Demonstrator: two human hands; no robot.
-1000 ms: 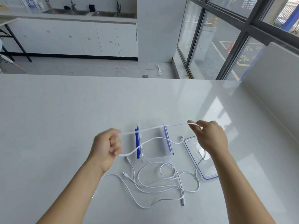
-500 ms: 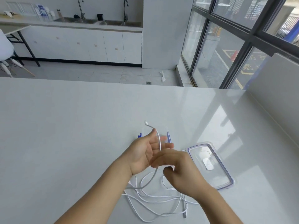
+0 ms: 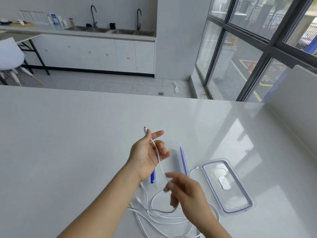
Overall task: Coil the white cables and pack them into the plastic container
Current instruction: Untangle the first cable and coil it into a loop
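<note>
Several thin white cables (image 3: 159, 215), loose tangle near clear container (image 3: 183, 160).

No legible text anywhere.

On the table (image 3: 68, 143) we've got the container (image 3: 175, 158) dead ahead, its lid (image 3: 228, 184) lying flat just to the right and a cable end (image 3: 197, 168) between the two. Our left hand (image 3: 145, 157) is up over the container's left edge, and the held cable (image 3: 158, 160) runs from it down to our right hand (image 3: 187, 193), nearer us. Under that right hand the loose cables (image 3: 163, 216) sprawl on the table in front of the container.
</note>
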